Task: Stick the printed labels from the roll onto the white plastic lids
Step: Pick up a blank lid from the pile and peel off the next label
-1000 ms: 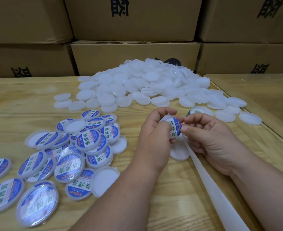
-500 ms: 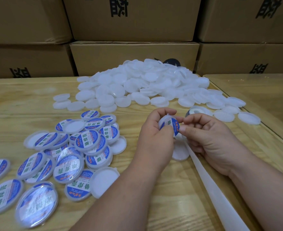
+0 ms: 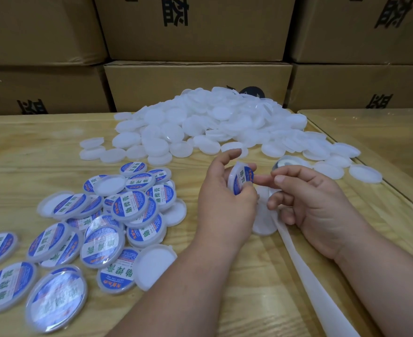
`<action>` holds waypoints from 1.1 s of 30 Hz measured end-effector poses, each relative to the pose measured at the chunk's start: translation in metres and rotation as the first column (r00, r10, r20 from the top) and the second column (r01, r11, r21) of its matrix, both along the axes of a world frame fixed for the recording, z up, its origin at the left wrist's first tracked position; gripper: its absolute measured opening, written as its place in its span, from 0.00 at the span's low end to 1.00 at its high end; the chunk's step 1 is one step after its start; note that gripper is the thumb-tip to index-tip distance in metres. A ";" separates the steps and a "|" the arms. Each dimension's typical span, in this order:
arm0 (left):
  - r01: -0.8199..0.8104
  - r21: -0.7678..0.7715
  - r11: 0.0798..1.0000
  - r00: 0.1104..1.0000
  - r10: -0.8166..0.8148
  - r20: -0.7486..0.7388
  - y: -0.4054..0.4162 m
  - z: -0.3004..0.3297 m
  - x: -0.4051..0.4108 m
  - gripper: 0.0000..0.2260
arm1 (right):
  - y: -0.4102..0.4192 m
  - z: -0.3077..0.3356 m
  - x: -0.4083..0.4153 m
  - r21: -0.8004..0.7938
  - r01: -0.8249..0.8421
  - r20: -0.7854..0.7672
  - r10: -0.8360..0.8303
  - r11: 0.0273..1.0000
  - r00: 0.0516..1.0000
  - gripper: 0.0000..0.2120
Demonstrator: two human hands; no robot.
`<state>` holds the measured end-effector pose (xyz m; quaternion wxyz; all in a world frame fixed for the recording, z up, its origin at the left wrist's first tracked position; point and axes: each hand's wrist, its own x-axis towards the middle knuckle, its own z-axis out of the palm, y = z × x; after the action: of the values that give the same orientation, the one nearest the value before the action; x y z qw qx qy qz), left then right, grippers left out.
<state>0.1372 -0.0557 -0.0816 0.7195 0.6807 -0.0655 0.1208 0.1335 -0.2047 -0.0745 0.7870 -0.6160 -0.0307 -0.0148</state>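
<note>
The left hand (image 3: 221, 203) holds a white lid (image 3: 240, 177) above the wooden table (image 3: 30, 147), thumb and curled fingers pinching its rim so it stands nearly on edge, its blue-and-white printed label facing right. The right hand (image 3: 307, 198) sits just beside it, fingers loosely curled; its forefinger and thumb reach toward the label's face, and whether they touch it cannot be told. The lower fingers of that hand curl near a white strip of backing tape (image 3: 305, 271) that runs from under the hands down toward the bottom right edge. Whether they grip the tape is not clear.

A plain white lid (image 3: 262, 222) lies flat on the table directly below the two hands. Behind the right hand, a roll of labels (image 3: 284, 164) lies partly hidden.

At the back of the table a big heap of unlabelled lids (image 3: 212, 122) spreads out, several loose ones trailing to the right. At the left lies a pile of labelled lids (image 3: 130, 210), overlapping, mostly label up, a few turned hollow side up.

Brown cardboard boxes (image 3: 195, 27) with black printed characters are stacked behind the table; all are closed, so their contents cannot be seen.
</note>
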 end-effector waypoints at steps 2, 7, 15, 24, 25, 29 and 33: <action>0.011 -0.027 1.000 0.999 -0.012 -0.032 -0.001 -0.001 0.001 0.21 | 0.000 0.000 0.000 0.017 0.027 -0.005 -0.027 0.999 1.000 0.06; -0.027 -0.154 0.988 0.994 0.010 -0.110 0.001 0.002 0.002 0.06 | -0.004 0.004 0.002 0.063 0.137 -0.014 -0.136 0.989 0.991 0.06; 0.012 -0.301 0.953 0.994 -0.044 -0.101 0.004 0.011 -0.002 0.18 | -0.003 0.003 0.005 0.075 0.203 -0.042 -0.200 0.976 0.979 0.07; -0.055 -0.234 0.971 0.976 0.003 -0.217 0.010 0.002 0.006 0.08 | -0.003 0.003 0.002 0.122 0.195 -0.057 -0.189 0.973 0.980 0.13; -0.064 -0.246 0.967 0.975 0.008 -0.224 0.011 0.003 0.007 0.09 | -0.003 0.003 0.002 0.125 0.195 -0.061 -0.188 0.973 0.980 0.12; -0.101 -0.477 0.873 0.960 -0.041 -0.277 0.012 0.011 0.010 0.15 | -0.004 0.003 0.001 0.139 0.199 -0.079 -0.190 0.970 0.979 0.12; -0.208 -0.690 0.693 0.946 -0.038 -0.322 0.017 0.013 0.016 0.19 | -0.004 0.004 0.001 0.142 0.201 -0.082 -0.190 0.969 0.978 0.13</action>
<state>0.1528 -0.0387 -0.0689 0.9216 0.3594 0.1329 0.0614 0.1342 -0.2084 -0.0705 0.8263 -0.5553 0.0580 -0.0737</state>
